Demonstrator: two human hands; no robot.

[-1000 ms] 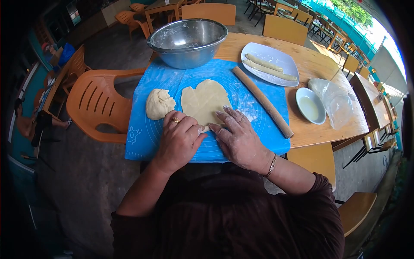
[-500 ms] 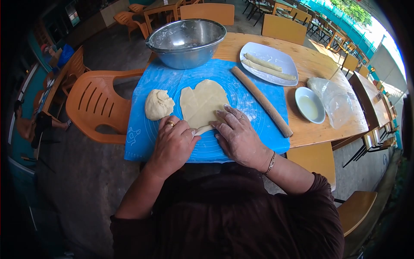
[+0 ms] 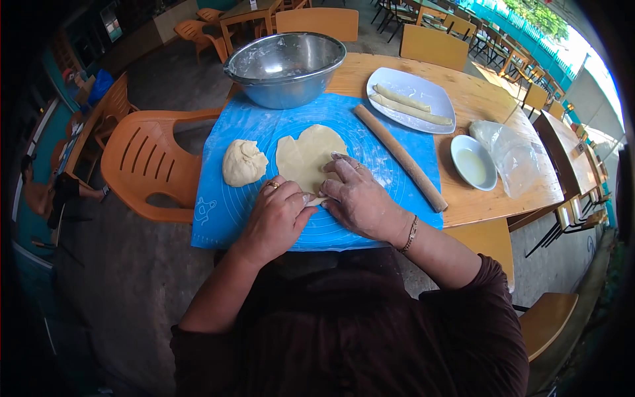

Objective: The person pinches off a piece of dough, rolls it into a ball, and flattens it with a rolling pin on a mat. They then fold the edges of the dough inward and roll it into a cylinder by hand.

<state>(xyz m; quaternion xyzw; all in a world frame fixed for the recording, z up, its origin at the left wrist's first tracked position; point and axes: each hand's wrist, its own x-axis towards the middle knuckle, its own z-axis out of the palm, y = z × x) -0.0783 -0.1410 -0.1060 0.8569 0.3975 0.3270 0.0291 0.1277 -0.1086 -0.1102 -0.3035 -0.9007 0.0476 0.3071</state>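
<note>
A flattened sheet of pale dough [image 3: 307, 155] lies on the blue mat [image 3: 218, 159], its near edge folded up into a narrow roll. My left hand [image 3: 274, 218] has its fingers closed on that near edge. Beside it my right hand [image 3: 364, 202] pinches the same edge with thumb and forefinger, its other fingers bent over the sheet. Both hands hide much of the folded part. Left of the sheet sits a lump of dough [image 3: 243, 163]. The wooden rolling pin [image 3: 400, 157] lies slantwise to the right.
A steel bowl [image 3: 286, 86] stands at the mat's far edge. On the wooden table [image 3: 489, 83] are a white plate [image 3: 440, 96] with two dough rolls, a small bowl of liquid [image 3: 474, 162] and a plastic bag [image 3: 519, 159]. An orange chair [image 3: 152, 162] stands at the left.
My left hand has moved right along the near edge, closer to my right hand. My right hand's fingers have bent inward, and the near edge is folded further.
</note>
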